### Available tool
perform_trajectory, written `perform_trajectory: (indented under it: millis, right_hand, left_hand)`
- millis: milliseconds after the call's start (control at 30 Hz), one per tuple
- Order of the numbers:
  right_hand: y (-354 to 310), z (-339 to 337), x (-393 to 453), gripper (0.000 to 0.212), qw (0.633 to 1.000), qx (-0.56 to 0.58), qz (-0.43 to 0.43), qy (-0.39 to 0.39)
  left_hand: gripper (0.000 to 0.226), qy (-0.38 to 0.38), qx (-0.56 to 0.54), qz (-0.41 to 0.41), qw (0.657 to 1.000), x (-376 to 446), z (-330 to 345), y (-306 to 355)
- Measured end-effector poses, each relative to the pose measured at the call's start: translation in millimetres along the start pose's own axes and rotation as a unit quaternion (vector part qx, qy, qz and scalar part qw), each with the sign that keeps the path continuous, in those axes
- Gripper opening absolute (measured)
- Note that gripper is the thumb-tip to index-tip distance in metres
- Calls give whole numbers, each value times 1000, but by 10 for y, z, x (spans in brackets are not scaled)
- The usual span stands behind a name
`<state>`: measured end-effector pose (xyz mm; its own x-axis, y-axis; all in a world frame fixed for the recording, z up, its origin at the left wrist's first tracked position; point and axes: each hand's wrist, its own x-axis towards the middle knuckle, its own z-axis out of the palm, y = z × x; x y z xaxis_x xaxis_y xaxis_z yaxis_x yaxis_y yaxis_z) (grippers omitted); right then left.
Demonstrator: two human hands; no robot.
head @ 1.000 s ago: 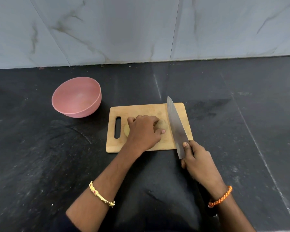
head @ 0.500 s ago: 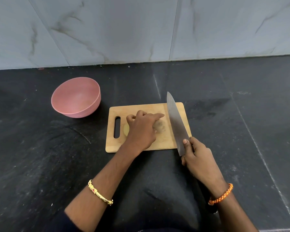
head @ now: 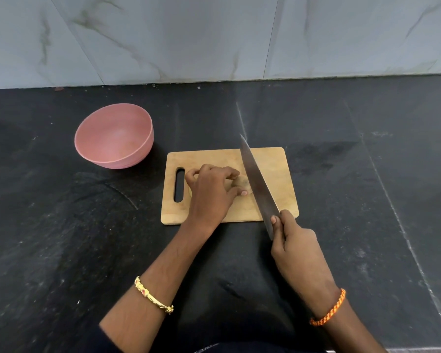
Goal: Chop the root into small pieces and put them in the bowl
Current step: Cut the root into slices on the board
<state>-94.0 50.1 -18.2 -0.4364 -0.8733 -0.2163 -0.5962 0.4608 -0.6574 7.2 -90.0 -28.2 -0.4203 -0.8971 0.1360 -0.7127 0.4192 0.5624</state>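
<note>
Left hand (head: 211, 192) pins pale, rounded root (head: 243, 184) on wooden board (head: 275, 169); right hand (head: 297, 247) grips long steel knife (head: 256, 184) w/ tip at 12. Smooth pink bowl (head: 113, 136) at board's 10, on speckled black bench (head: 61, 238).

— What did the counter look like?
— The black stone countertop (head: 61, 250) was dark and speckled, with pale scuffs and a thin light seam running along its right side.
— And behind it?
— A wall of pale grey marble tiles (head: 189, 34) with dark veins, evenly lit, met the counter's back edge.
</note>
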Motion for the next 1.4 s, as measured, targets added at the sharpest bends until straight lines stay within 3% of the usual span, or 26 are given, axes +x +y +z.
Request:
perform_trajectory:
  millis: [667,867,1133,1400]
  right_hand:
    - [13,-29,16,24,999,-4,28,24]
    - [0,-24,43,23,999,-13,41,-15]
    - [-124,-35,126,13,987,-122,63,-82]
    - [-186,-62,311,6,979,-153,73,-115]
  left_hand:
    - [32,-5,-24,-46,999,30,0,-12]
    - [30,-4,-31,-43,999,43,-3,-9]
    - [28,-9,-46,-19,999,86,-13,-54]
    - [27,18,-24,-45,999,60,41,-48]
